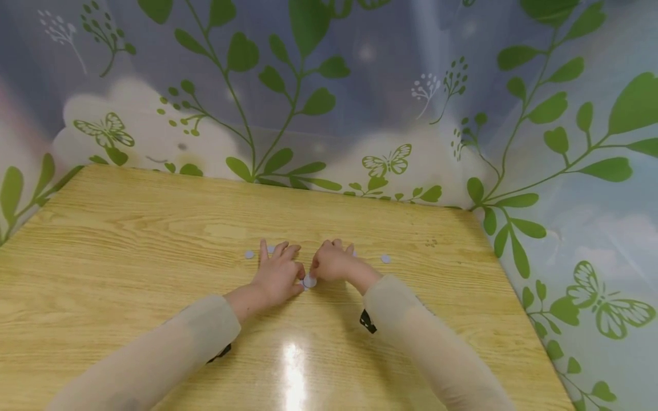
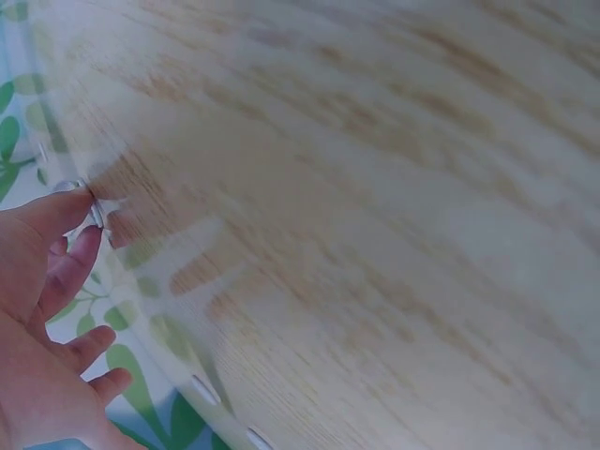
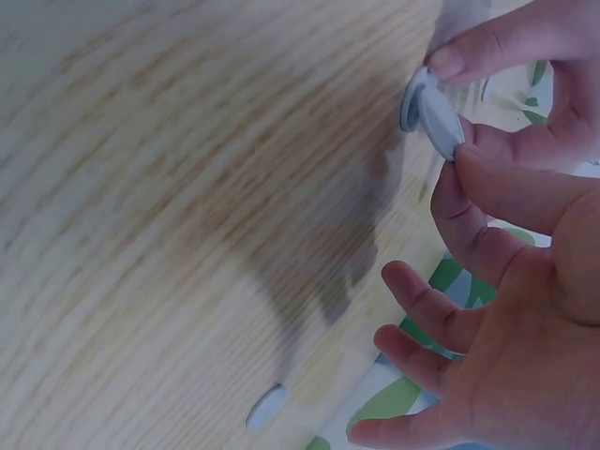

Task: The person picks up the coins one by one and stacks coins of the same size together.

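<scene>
Two small white discs meet on the table between the hands, one overlapping the other. My right hand (image 1: 335, 261) pinches the upper disc (image 3: 440, 122) between thumb and index finger, tilting it against the lower disc (image 3: 411, 101). In the right wrist view its other fingers spread out. My left hand (image 1: 277, 277) steadies the lower disc, thumb and index finger at opposite sides of it, while the remaining fingers stretch apart. From the left wrist view, the disc edge (image 2: 97, 214) shows between thumb and index fingertip.
On the wooden table (image 1: 128, 245), further discs lie beyond the hands: a left disc (image 1: 249, 254), another (image 1: 271, 249) behind the left fingers, and a right disc (image 1: 385, 258). A leaf-patterned curtain (image 1: 319, 137) borders the table's back and right edges.
</scene>
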Demonstrator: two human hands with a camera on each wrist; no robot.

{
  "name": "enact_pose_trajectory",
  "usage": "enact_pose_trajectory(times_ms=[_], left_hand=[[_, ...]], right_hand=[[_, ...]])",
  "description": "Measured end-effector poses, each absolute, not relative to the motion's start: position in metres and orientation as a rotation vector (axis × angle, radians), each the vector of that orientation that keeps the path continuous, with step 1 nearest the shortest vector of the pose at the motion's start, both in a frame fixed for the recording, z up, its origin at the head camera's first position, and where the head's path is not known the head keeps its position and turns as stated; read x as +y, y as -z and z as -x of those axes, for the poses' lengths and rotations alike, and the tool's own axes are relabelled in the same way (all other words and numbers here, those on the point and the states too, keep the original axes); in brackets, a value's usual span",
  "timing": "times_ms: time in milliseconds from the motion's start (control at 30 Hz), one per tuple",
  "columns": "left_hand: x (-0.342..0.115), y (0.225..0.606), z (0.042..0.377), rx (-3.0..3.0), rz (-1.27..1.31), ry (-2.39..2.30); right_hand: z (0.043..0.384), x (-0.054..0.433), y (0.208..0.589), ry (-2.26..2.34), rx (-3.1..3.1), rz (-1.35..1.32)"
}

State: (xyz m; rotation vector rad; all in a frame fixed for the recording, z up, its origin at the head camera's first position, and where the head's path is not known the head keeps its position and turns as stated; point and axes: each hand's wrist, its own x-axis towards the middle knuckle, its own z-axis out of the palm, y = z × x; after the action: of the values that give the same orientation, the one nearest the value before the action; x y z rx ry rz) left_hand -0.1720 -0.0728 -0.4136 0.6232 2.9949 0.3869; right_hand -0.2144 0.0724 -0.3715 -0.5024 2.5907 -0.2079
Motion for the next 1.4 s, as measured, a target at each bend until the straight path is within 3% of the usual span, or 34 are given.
enact_pose_trajectory(times_ms=[1400], left_hand=[[-0.079, 0.415, 0.168, 2.999, -0.641, -0.424]], right_hand=[[0.206, 0.084, 0.382, 0.2, 2.72, 0.61]])
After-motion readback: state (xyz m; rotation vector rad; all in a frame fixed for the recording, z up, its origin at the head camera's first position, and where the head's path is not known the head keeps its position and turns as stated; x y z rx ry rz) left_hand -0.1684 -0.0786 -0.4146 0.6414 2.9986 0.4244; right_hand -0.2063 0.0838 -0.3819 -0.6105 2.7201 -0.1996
